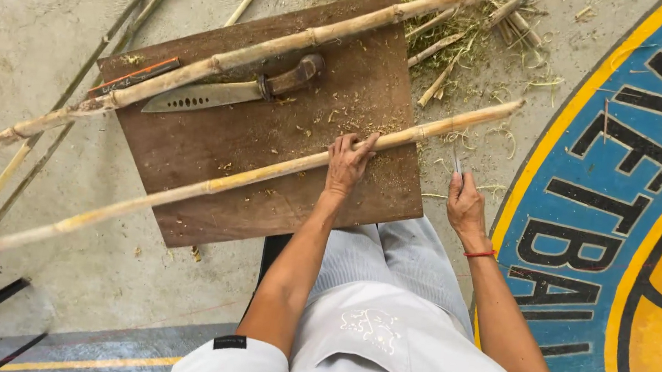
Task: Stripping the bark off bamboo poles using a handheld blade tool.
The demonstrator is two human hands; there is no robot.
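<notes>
The left hand (347, 163) lies with fingers spread flat, pressing a bamboo cane (233, 182) near the wooden board's (270, 139) right edge. The right hand (464, 204) pinches a thin blade (457, 163) beside it.

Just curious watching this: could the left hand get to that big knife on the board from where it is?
Probably yes. The left hand rests on the near cane, and the knife lies just beyond on the board, its handle toward the hand, with nothing lying between.

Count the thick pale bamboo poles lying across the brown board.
2: one pole at the board's far edge beside the knife; another pole under the left hand.
</notes>
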